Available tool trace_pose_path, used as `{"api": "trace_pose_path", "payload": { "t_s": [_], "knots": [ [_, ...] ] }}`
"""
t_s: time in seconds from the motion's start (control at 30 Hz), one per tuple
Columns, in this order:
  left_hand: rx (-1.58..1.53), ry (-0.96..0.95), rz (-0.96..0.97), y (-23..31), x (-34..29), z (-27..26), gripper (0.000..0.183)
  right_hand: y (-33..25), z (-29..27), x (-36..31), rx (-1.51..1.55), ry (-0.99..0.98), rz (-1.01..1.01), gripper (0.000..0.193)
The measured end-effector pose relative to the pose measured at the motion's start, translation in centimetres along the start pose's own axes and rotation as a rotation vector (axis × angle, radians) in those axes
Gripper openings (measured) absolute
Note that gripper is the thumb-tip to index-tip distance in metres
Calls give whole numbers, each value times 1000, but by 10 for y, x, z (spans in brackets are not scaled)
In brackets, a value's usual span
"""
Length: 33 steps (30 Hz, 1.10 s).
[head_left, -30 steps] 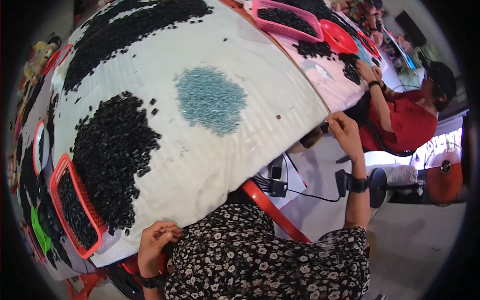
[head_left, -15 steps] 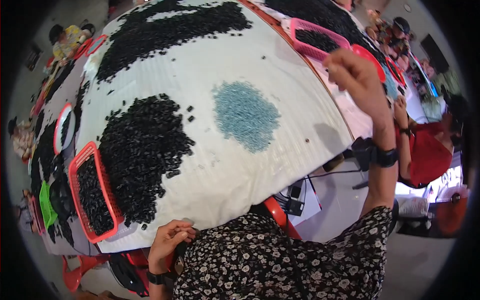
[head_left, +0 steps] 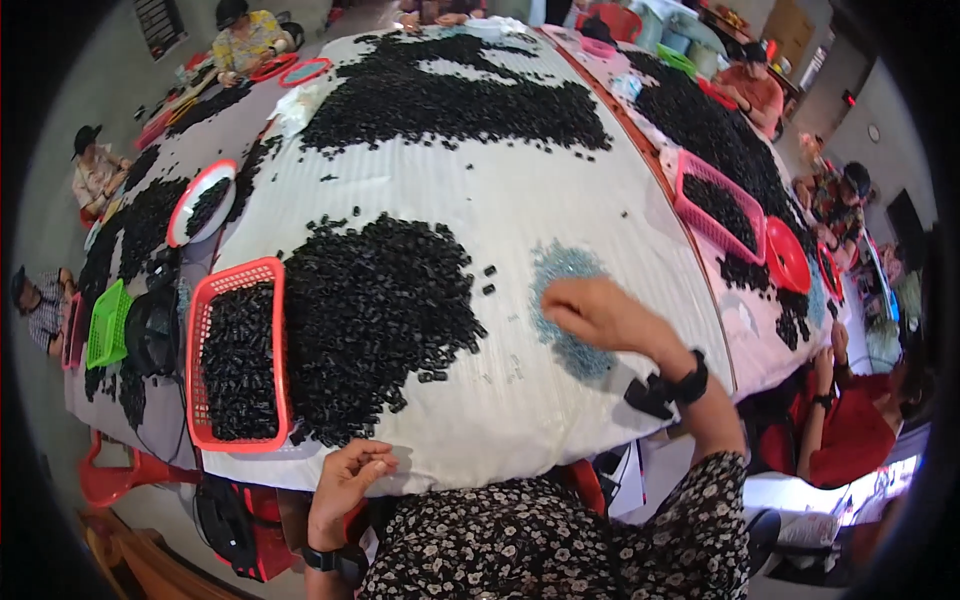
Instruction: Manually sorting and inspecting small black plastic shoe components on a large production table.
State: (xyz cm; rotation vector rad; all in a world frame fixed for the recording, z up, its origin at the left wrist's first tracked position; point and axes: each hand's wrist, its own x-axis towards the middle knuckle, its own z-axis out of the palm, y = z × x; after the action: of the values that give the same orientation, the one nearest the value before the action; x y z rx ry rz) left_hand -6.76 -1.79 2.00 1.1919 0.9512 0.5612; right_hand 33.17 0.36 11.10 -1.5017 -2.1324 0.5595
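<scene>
My right hand (head_left: pixel 607 315) is over a pile of small, clear bluish pieces (head_left: pixel 562 262) and hides part of it. Its fingers are bent and pressed together, and whatever may be in them is hidden. At the table's near edge is my left hand (head_left: pixel 350 482), with thumb and fingers curled closed; I cannot make out anything in it. A broad heap of small black plastic parts (head_left: pixel 375 315) spreads between the hands and a red-pink basket (head_left: pixel 281 350), which holds more of the same parts. A few loose clear pieces lie on the white cloth (head_left: pixel 480 420) between the two piles.
More black parts (head_left: pixel 450 100) cover the table's far end. On the right are a pink basket (head_left: pixel 762 235) and a red bowl (head_left: pixel 788 258); a green basket (head_left: pixel 107 325) and a red-rimmed basin (head_left: pixel 176 215) are on the left. A person in red (head_left: pixel 850 430) works close by on the right.
My right hand has come from beyond the table's right edge, leftward and nearer, down to the clear bluish pile. My left hand stays by the near edge. The view has shifted, showing more of the room.
</scene>
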Motion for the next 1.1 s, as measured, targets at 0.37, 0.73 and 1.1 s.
{"api": "trace_pose_path", "payload": {
  "t_s": [0.37, 0.73, 1.1],
  "knots": [
    [246, 81, 85, -14, 15, -2, 19, 48, 67, 13, -122, 33, 165, 12],
    [669, 231, 296, 10, 24, -2, 20, 57, 124, 23, -465, 81, 43, 9],
    [1428, 206, 605, -13, 64, 24, 23, 48, 128, 25, -340, 126, 165, 15]
  ]
}}
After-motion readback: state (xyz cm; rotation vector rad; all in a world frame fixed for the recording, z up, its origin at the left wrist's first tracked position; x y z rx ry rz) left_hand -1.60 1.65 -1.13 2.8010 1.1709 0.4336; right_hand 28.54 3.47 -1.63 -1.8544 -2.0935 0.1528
